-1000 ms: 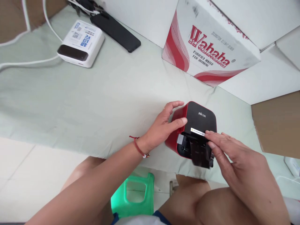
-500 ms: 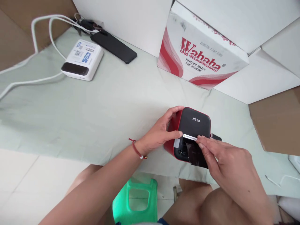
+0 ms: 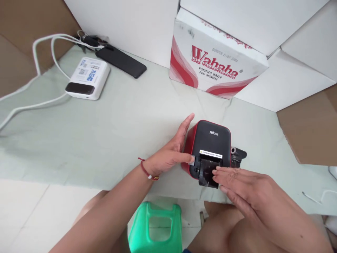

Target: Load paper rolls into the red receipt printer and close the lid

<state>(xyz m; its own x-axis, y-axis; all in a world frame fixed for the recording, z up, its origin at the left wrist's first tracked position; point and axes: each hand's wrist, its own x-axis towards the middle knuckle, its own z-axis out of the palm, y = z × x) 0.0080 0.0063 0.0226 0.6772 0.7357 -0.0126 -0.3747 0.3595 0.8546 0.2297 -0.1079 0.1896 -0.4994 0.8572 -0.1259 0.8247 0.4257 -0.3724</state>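
Note:
A small red and black printer-like machine (image 3: 214,140) rests on the cloth-covered table near its front edge. From its front slot hangs a shiny black strip (image 3: 207,175), with a white warning label (image 3: 210,154) just above. My left hand (image 3: 173,149) is at the red left side, fingers spread and index finger raised, while its thumb touches a small grey patch on the machine's front. My right hand (image 3: 244,182) lies with fingers stretched out, their tips on the strip's right edge; its thumb sits apart, lower down. A black roll (image 3: 238,154) pokes out at the machine's right side.
Behind stands a Wahaha water carton (image 3: 210,66) against white boxes. At the back left lie a white device (image 3: 88,77) with white cables and a black phone (image 3: 121,61). A brown carton (image 3: 310,130) is at right, a green stool (image 3: 156,242) below.
My right hand has moved down from the warning label to the black strip. My left thumb has slid down onto the grey patch, and the left index finger has lifted off the machine.

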